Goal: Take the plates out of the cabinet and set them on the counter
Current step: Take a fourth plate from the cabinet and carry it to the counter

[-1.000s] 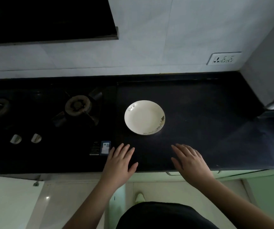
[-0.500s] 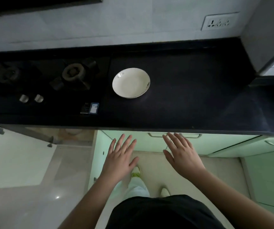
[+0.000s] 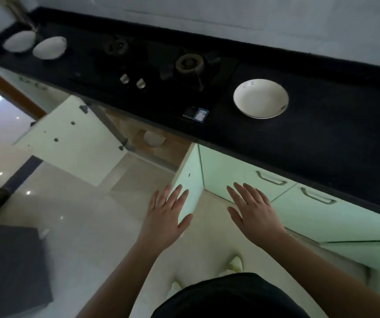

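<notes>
A white plate (image 3: 260, 98) rests on the black counter (image 3: 322, 138) to the right of the stove. Below the stove the cabinet (image 3: 152, 148) stands with both doors swung out, and a pale plate (image 3: 154, 138) shows inside it, partly hidden. My left hand (image 3: 167, 216) hovers flat with fingers spread in front of the right-hand open door (image 3: 190, 180). My right hand (image 3: 252, 211) hovers beside it in front of the shut green doors, also empty with fingers apart. Both hands are well below counter height.
Two white bowls (image 3: 36, 45) sit at the counter's far left. The gas stove (image 3: 184, 67) with two knobs lies between them and the plate. The left cabinet door (image 3: 74, 138) juts over the floor. A dark box (image 3: 10, 269) stands at the lower left.
My view has swung down and left, away from the counter toward the open cabinet. Both hands have dropped from the counter edge to in front of the lower doors, still empty.
</notes>
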Action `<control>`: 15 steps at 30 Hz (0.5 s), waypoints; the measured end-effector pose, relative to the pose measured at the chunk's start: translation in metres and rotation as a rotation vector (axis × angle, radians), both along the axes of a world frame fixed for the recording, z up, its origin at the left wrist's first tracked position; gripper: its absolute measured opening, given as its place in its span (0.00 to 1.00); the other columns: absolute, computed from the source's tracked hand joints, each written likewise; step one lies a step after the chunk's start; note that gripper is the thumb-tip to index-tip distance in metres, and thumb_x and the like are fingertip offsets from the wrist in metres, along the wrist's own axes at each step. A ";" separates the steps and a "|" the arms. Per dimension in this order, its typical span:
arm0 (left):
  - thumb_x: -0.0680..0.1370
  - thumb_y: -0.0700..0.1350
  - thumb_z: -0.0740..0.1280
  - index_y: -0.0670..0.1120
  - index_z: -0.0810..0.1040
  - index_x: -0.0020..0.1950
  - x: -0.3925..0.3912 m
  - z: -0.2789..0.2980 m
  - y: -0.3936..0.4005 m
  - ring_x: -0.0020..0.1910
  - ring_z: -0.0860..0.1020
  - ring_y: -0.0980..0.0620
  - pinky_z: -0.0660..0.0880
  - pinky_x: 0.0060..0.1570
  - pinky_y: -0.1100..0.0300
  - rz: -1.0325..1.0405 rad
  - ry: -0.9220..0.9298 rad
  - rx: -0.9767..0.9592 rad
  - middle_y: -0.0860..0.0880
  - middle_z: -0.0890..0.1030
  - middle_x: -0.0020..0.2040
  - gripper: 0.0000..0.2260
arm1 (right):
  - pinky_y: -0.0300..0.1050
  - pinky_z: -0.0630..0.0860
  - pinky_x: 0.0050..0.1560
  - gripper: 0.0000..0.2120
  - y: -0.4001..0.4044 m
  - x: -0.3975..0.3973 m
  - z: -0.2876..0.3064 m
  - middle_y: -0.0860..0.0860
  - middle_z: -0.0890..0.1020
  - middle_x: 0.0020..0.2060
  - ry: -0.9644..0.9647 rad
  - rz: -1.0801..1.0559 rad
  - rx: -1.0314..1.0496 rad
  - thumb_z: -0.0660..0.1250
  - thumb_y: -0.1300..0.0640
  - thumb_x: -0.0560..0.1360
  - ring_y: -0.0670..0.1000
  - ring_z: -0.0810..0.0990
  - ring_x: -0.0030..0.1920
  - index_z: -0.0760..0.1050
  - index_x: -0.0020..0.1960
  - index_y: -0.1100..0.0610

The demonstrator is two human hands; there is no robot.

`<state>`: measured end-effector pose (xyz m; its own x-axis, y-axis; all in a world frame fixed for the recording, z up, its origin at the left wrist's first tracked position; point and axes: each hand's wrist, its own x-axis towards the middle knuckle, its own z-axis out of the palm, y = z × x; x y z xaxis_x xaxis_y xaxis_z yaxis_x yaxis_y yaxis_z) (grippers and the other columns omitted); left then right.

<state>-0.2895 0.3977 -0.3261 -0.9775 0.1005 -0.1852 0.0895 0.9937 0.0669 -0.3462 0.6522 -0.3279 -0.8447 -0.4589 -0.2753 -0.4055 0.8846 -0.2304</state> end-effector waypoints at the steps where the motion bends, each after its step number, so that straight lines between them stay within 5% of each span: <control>1: 0.80 0.62 0.50 0.50 0.66 0.76 0.012 -0.001 -0.013 0.77 0.60 0.44 0.56 0.73 0.42 0.039 0.002 0.005 0.49 0.66 0.77 0.28 | 0.53 0.47 0.76 0.30 -0.014 0.003 0.001 0.50 0.55 0.79 0.005 0.035 0.010 0.41 0.39 0.80 0.53 0.51 0.78 0.48 0.79 0.48; 15: 0.80 0.66 0.43 0.52 0.54 0.80 0.229 -0.006 -0.242 0.79 0.43 0.49 0.40 0.75 0.46 0.409 -0.001 0.019 0.51 0.54 0.80 0.32 | 0.51 0.55 0.74 0.27 -0.297 0.118 0.014 0.51 0.61 0.77 0.062 0.347 -0.035 0.49 0.43 0.81 0.54 0.58 0.76 0.54 0.78 0.50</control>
